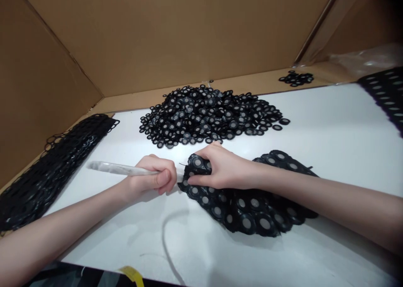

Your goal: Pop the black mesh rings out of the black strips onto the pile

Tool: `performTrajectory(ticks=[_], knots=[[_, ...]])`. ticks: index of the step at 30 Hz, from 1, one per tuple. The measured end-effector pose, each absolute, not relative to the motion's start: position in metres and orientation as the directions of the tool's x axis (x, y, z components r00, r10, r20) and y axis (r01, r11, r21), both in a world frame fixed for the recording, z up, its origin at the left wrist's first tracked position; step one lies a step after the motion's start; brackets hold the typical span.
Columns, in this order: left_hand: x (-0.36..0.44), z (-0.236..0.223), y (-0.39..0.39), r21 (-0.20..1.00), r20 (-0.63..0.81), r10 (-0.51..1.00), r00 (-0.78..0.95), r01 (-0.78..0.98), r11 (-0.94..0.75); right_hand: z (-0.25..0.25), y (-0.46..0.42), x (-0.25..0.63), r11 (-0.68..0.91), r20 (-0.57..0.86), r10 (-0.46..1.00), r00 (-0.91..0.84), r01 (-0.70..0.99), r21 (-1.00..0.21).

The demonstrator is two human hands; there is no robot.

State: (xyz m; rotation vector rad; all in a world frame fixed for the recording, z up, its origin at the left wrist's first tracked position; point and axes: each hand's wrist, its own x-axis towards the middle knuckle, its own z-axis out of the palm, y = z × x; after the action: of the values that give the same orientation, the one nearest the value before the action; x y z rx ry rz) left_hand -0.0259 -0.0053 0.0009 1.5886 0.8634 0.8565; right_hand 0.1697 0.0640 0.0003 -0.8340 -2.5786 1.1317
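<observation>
My left hand point(157, 174) is closed around a long whitish rod-like tool point(116, 168), its far end pointing left and its tip meeting the edge of a black rubber sheet. That sheet point(252, 213) carries rows of round rings with pale grey centres and lies on the white table top. Thumb and fingers of my right hand point(225, 169) grip the sheet's left end near the tool's tip. The exact contact at the tip is partly hidden by the fingers. Behind both hands rises a heap of loose black rings point(204, 115).
Perforated black sheets point(56, 165) lie stacked at the left. Another perforated sheet point(387, 94) sits at the right edge, and a small cluster of rings point(296, 78) at the back right. Cardboard walls point(189, 35) enclose the table point(126, 232). A yellow strip point(132, 274) shows at the front.
</observation>
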Motion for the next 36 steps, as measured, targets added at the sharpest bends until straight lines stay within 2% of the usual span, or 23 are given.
performTrajectory(ticks=[7,12,22,29,36], knots=[[-0.026,0.003,-0.006,0.986,0.038,0.883,0.468,0.126,-0.11,0.001,0.063,0.171,0.545,-0.081,0.573,-0.816,0.453,-0.705],[-0.026,0.003,-0.008,0.984,-0.021,0.888,0.46,0.165,-0.062,0.003,0.062,0.172,0.523,-0.077,0.53,-0.845,0.396,-0.755],[-0.027,0.006,-0.01,0.941,0.085,0.822,0.564,0.225,-0.251,0.006,0.059,0.171,0.496,-0.079,0.562,-0.823,0.413,-0.764],[-0.029,0.005,-0.009,0.929,0.094,0.794,0.6,0.235,-0.287,0.006,0.057,0.169,0.556,-0.083,0.571,-0.817,0.459,-0.693],[-0.032,0.006,-0.009,0.921,0.115,0.783,0.611,0.231,-0.315,0.011,0.056,0.17,0.533,-0.115,0.548,-0.829,0.451,-0.716]])
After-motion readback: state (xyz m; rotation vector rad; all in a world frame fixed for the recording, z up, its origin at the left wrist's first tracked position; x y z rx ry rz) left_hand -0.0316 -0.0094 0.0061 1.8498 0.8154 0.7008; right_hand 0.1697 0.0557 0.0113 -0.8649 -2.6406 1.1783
